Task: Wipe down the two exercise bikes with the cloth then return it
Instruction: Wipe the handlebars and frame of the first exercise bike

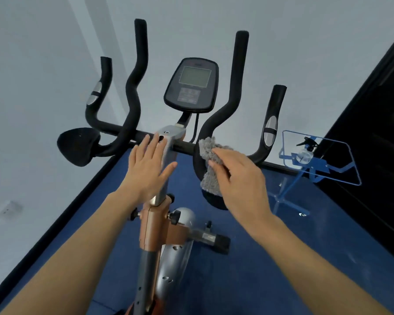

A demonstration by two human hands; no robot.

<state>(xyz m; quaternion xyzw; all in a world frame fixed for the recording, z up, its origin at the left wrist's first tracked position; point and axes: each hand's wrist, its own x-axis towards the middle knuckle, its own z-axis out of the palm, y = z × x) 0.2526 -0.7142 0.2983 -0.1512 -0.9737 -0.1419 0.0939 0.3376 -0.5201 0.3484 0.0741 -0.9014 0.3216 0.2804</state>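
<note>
Stage: mid-wipe on one bike (155, 226), by my reading; the work is at the handlebar zone below the console (191, 85).
Done: I cannot tell which surfaces are already clean, since nothing shows a visible wet or dry mark.
Left: likely the rest of this frame. Only one bike is in view, so the state of the second is unknown. The cloth has not been returned.
Cloth (208, 178): grey, shaggy, deep-piled microfibre, bunched and draped over the pad (214, 201) below and right of the console.
Right hand (241, 180): fingers curled onto the cloth, holding it against that pad.
Left hand (146, 164): fingers straight and spread, flat against the grey post (170, 150) just below the console, holding nothing.
Hands: apart, one on each side of the post.
Handlebar (132, 87): matt black foam over bent tube, four upswept horns flanking the console, with silver oval sensor plates on the outer two.
Console: dark glossy plastic, rounded, with a grey screen above a button panel.
Frame: copper and silver panels, smooth and hard, with black knobs, well below the console.
Stand (323, 178): clear blue-edged acrylic, far right of the console, carrying a small clear spray bottle (305, 153).
Floor (282, 269): blue, carpet-like.
</note>
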